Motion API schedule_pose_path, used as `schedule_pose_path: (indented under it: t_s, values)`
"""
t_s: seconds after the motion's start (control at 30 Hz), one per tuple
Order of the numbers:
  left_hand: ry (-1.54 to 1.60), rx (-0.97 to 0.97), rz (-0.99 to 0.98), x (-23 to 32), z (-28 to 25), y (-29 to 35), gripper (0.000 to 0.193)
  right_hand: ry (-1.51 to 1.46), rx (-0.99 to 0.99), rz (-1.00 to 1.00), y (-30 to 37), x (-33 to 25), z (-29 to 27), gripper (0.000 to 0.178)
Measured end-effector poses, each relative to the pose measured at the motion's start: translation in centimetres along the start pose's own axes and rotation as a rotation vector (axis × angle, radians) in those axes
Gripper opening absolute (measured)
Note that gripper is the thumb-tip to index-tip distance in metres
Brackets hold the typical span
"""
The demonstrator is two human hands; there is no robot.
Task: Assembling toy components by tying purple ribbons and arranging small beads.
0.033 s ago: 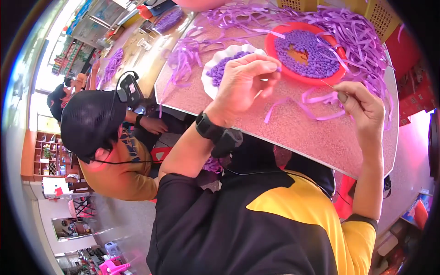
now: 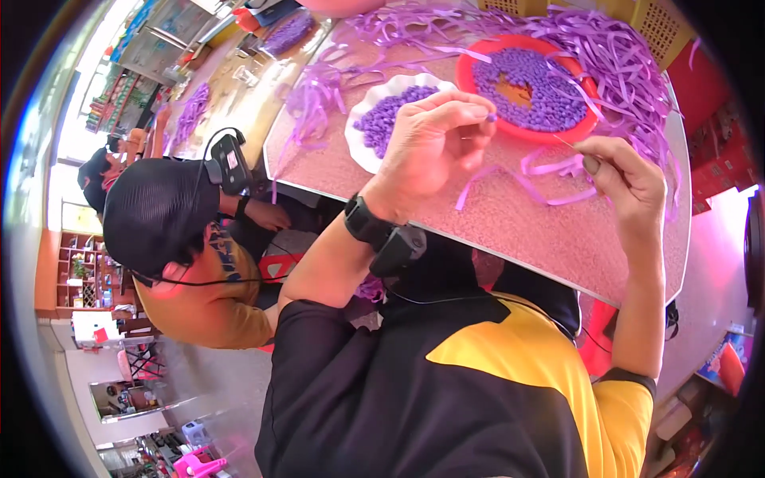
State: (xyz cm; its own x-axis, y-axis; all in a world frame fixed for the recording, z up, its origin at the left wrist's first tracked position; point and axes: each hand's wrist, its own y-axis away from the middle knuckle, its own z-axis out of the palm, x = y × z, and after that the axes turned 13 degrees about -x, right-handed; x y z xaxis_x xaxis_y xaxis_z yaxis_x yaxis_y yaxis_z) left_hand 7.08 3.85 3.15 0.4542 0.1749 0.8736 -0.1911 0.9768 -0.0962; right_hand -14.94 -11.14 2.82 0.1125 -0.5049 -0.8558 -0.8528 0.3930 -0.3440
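Your left fingers (image 2: 472, 109) pinch a purple bead (image 2: 492, 118) by the red plate's (image 2: 465, 78) near-left rim; your right fingers (image 2: 596, 146) pinch a thin needle (image 2: 564, 143) off its near rim, slanting plateward.

Left hand (image 2: 438, 151) is covering the lower-right side of the white scalloped bowl (image 2: 361, 153) and some of its purple beads (image 2: 389, 118). Thumb and finger are partly hiding one bead (image 2: 492, 118); its hole is staying too small to make out. Right hand (image 2: 629, 179) is pinching a thin needle-like piece (image 2: 564, 142): grip is covering one end, tip is blurring out. Can't tell whether the purple ribbon (image 2: 558, 169) is attaching to it. Pink basin (image 2: 339, 6) and yellow basket (image 2: 661, 38) are running off the top. Co-worker (image 2: 203, 287) is partly blocking a second person (image 2: 96, 174) behind.
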Motion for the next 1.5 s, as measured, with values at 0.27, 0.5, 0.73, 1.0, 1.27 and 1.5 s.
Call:
schedule_pose_path:
  t_s: [0.27,0.5,0.73,1.0,1.27,1.5]
  values:
    - [0.318,-0.038,-0.009,-4.5,4.5,-1.7,0.015,0.006,-0.009,0.033,0.1,0.4,0.3,0.020]
    - [0.393,-0.040,0.029,-5.5,3.1,-2.1,0.014,-0.010,-0.019,0.073,-0.2,-0.4,0.0,0.022]
    - [0.354,-0.060,-0.014,-4.9,2.7,-1.6,0.014,0.003,-0.079,0.059,-0.4,-0.3,0.4,0.024]
    - [0.327,0.045,-0.006,-5.5,3.9,-2.2,0.016,0.025,-0.053,0.016,-0.1,-0.1,0.0,0.024]
    - [0.326,-0.047,-0.011,-5.3,3.3,-2.2,0.016,0.081,-0.071,0.052,-0.2,0.2,-0.1,0.023]
    - [0.331,0.039,0.025,-5.6,4.7,-2.2,0.018,0.099,-0.054,0.043,-0.2,0.2,0.0,0.021]
